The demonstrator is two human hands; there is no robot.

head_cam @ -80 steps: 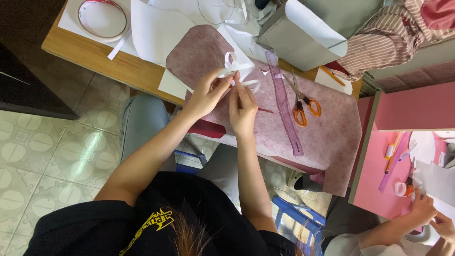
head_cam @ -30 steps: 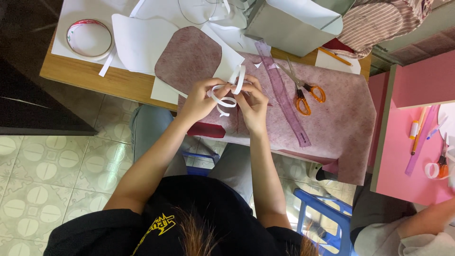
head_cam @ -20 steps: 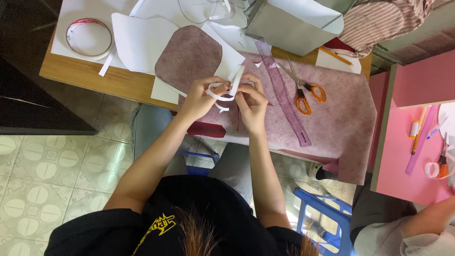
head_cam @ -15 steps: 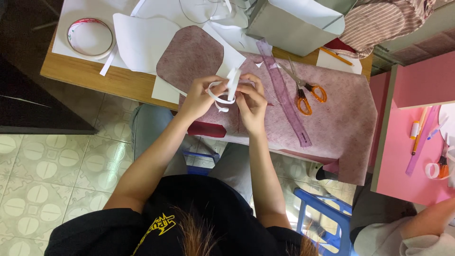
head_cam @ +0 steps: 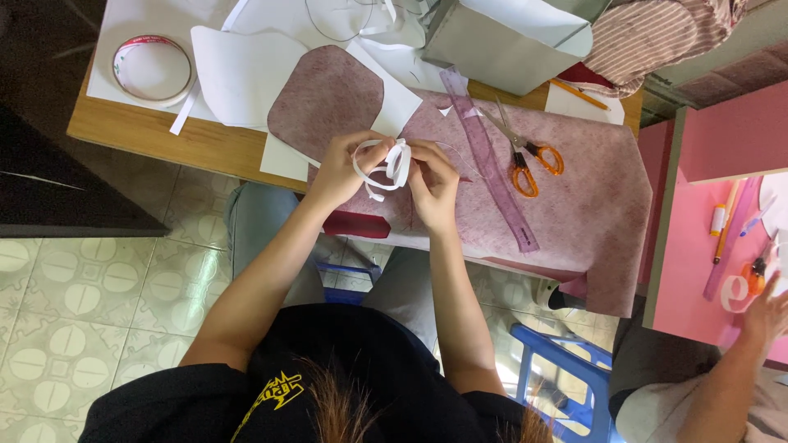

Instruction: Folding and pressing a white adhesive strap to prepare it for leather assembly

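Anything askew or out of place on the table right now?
Mostly tidy. The mauve fabric hangs well over the table's front edge, and the white strip held between the left hand and right hand is curled into loose loops.

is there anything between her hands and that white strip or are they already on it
Nothing visible stands between them. Both the left hand and the right hand already pinch the looped white strip, held up above the mauve fabric on the wooden table. The orange-handled scissors lie apart, off to the right.
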